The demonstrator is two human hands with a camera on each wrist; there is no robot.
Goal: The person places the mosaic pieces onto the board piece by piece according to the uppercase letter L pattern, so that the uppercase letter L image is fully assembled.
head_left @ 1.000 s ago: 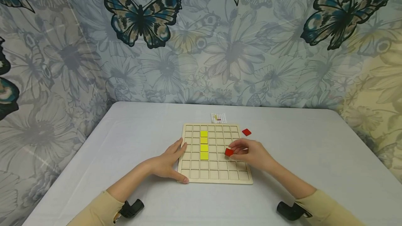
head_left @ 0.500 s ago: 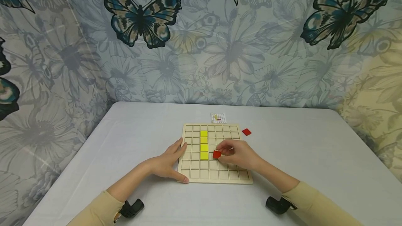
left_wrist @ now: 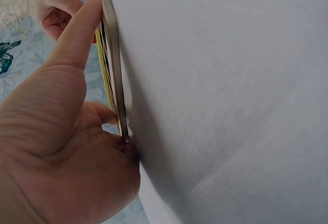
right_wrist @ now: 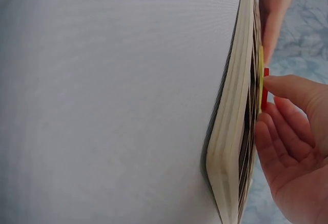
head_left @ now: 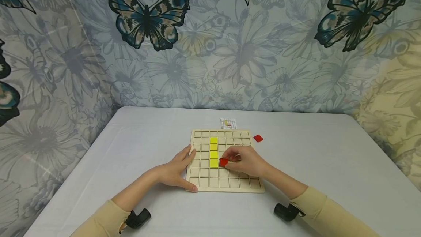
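Note:
A pale wooden grid board (head_left: 204,182) lies flat on the white table. One column of it holds several yellow square tiles (head_left: 213,154). My right hand (head_left: 245,161) pinches a red square tile (head_left: 223,162) between thumb and fingers, just right of the lowest yellow tile. In the right wrist view this red tile (right_wrist: 265,88) shows edge-on at the board's face, beside the thumb. My left hand (head_left: 174,171) rests along the board's left edge, its fingers spread and its thumb on the near left corner. A second red tile (head_left: 258,138) lies off the board at the upper right.
Behind the board lies a small printed card (head_left: 228,124) with a coloured grid pattern. The white tabletop (head_left: 158,127) extends around the board. Past its back edge stands a wall (head_left: 210,65) covered with butterflies and flowers.
My right hand has carried the red tile leftward across the board, from near its right side to beside the lowest yellow tile. The left hand stays where it was.

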